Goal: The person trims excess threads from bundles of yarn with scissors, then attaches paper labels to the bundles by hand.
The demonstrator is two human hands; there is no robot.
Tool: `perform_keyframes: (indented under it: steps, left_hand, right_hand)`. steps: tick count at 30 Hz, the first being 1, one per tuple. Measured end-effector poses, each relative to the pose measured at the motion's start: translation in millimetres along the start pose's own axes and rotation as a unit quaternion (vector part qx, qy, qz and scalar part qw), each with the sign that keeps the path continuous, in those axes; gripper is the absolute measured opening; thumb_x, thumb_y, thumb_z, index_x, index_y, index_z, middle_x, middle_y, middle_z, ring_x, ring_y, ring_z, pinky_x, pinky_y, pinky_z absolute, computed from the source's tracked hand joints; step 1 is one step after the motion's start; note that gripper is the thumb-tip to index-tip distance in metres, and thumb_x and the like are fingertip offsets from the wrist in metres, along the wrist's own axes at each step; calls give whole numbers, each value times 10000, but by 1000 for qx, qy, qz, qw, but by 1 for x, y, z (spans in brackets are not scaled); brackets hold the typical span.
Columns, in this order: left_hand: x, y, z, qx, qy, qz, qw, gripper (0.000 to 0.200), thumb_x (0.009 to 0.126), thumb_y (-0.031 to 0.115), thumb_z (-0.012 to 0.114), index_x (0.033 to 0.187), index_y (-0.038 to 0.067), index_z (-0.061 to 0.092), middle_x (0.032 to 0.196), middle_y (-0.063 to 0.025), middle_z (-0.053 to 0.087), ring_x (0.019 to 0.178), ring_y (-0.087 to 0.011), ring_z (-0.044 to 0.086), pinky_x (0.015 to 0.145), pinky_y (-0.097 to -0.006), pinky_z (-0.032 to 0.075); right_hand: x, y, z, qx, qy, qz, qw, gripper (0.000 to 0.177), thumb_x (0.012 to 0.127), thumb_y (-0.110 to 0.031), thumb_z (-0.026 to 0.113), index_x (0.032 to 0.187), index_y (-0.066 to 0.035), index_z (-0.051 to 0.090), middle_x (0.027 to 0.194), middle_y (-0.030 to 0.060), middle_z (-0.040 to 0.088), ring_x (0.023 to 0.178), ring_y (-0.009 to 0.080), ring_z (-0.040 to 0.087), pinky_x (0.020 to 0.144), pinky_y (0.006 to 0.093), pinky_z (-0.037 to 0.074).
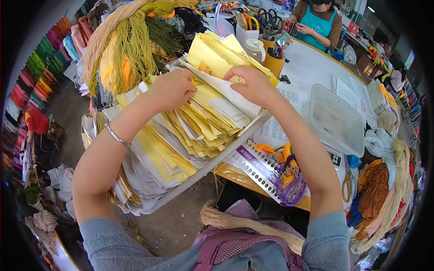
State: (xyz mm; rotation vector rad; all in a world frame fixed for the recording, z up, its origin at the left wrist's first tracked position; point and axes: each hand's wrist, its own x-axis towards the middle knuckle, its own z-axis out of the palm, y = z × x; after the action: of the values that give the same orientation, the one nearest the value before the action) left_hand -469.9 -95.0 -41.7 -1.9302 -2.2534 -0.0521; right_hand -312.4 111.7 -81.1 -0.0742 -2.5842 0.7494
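A long white bin (212, 166) is packed with rows of yellow and white paper envelopes (205, 131), standing on edge and leaning. My left hand (174, 90) is closed over the middle of the row, fingers curled down among the envelopes; what its fingertips grip is hidden. Opposite it, my right hand (254, 86) has its fingers bent over the top of a white paper sheet (228, 92), tilted back against the yellow envelopes behind. A gap shows between the two hands.
Yarn hanks (135, 54) heap behind the bin. To the right are a clear plastic tub (337, 119), a punched card (255, 169) with purple and orange threads, scissors (349, 185) and more yarn (379, 194). A person in a teal apron (316, 27) sits across the table.
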Motion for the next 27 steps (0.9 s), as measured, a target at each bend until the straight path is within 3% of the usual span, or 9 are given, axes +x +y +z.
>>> perform_keyframes:
  steps: [2,4,9,12,14,18,21,23,27]
  left_hand:
    - [-1,0,0,-19,5,-8,1000,149,853,171,579,848,133,723,969,-45,592,1004,-222,586,809,-371,506]
    - [-1,0,1,-19,7,-10,1000,150,853,171,580,854,131,724,976,-45,589,1013,-222,583,813,-368,507]
    - [-1,0,5,-37,41,-6,998,138,836,150,591,812,118,723,988,-50,577,1042,-229,562,823,-366,509]
    - [-2,3,3,-2,110,41,993,125,806,128,606,742,94,708,1011,-53,579,1052,-231,543,839,-363,503]
    - [-2,1,5,16,158,98,982,103,782,84,624,820,65,717,1120,-64,582,1059,-258,533,875,-366,478]
    - [-2,-2,6,16,120,88,989,131,787,112,607,690,59,677,1088,-59,592,1038,-230,538,889,-356,480]
    - [-4,-1,5,15,85,62,994,141,798,116,594,707,59,684,1154,-64,597,1078,-236,540,884,-363,489]
    - [-6,0,6,8,84,51,995,118,813,97,604,844,51,708,1203,-67,591,1067,-264,569,873,-377,488]
    - [-9,3,4,5,53,2,999,131,823,107,590,840,40,700,1212,-72,598,985,-270,617,829,-378,510]
  right_hand:
    - [-1,-3,-1,-5,13,-24,1000,181,804,-125,656,980,-84,637,1010,91,632,1000,262,587,865,365,457]
    - [-3,-6,-2,-17,-8,3,1000,135,781,-158,687,873,-63,662,912,91,590,936,258,583,803,359,456]
    - [-2,-5,-3,-9,-3,28,1000,140,748,-166,716,789,-43,663,841,90,542,862,257,575,747,350,448]
    - [-2,-6,-3,-4,4,38,999,172,721,-172,739,758,-34,643,828,87,547,841,254,573,740,346,447]
    - [-3,-8,-3,-7,12,38,999,191,706,-175,750,738,-31,629,819,85,550,830,250,573,736,345,445]
    - [-2,-7,-6,25,0,56,998,237,724,-197,762,701,-36,590,803,63,557,813,204,565,745,323,438]
    - [-1,-1,-8,60,-14,61,996,251,757,-213,757,711,-39,582,806,43,562,804,168,550,755,305,431]
    - [0,-3,-11,79,-22,57,995,256,772,-219,753,720,-38,579,807,33,563,801,151,540,760,295,427]
    - [-2,-2,-15,114,-33,78,990,250,777,-203,750,730,-38,568,805,18,559,802,129,524,761,282,424]
